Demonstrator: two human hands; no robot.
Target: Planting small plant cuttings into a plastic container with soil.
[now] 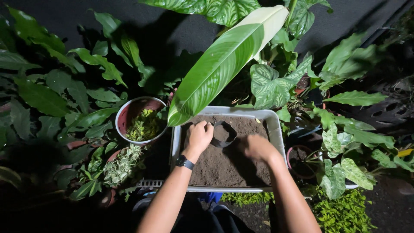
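Grey tray (276, 125) of soil (228, 166) sits low among potted plants (142, 123), handy for scooping. At 12 o'clock in it, 1 small black pot (224, 134), left hand (198, 136) gripping its rim to steady it. At 3 o'clock, right hand (258, 147) cupped closed over soil.

Both bare forearms are reaching forward from the bottom edge of the view, angling slightly toward each other. The left hand (199, 136) is lying knuckles up, its fingers curling inward and pinching together at the tips, the thumb side turning toward the middle. A dark watch is sitting on the left wrist. The right hand (259, 148) is resting palm down and a little lower, fingers bending loosely and partly blurring, so whether it is gripping anything cannot be told. The hands are staying apart, not touching.
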